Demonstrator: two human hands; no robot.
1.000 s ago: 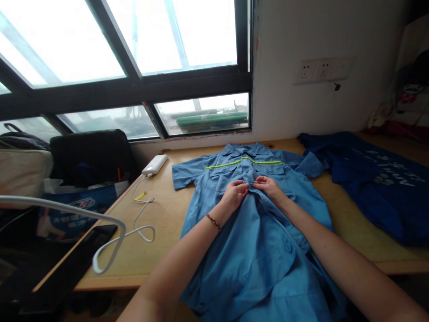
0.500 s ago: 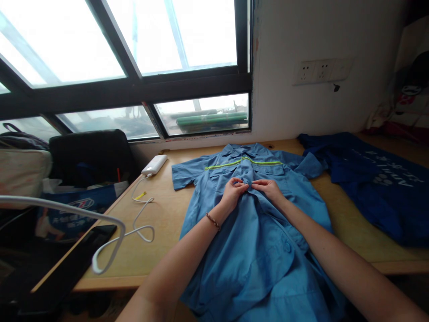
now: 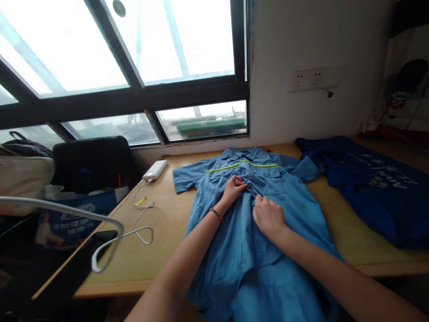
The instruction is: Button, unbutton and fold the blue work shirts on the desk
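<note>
A light blue short-sleeved shirt (image 3: pixel 214 241) with a yellow-green stripe across the chest lies face up, collar toward the window. Its lower part hangs over the near table edge. My left hand (image 3: pixel 233 188) pinches the front placket just below the chest pockets. Lower and to the right, my right hand (image 3: pixel 269 215) has its fingers curled on the shirt front, closed on the cloth near the placket edge. The fabric is bunched between both hands. Whatever button lies under the fingers is hidden.
The wooden table (image 3: pixel 167 232) carries a white power bank (image 3: pixel 155 171) with a white cable (image 3: pixel 147 239) at the left. A dark blue printed garment (image 3: pixel 365 188) lies at the right. Beyond the left edge are a black chair (image 3: pixel 95 156) and a blue bag (image 3: pixel 80 219).
My right hand has left the spot beside my left fingertips and moved down and right along the shirt front. My left hand stays pinched on the placket. The view has tilted slightly up.
</note>
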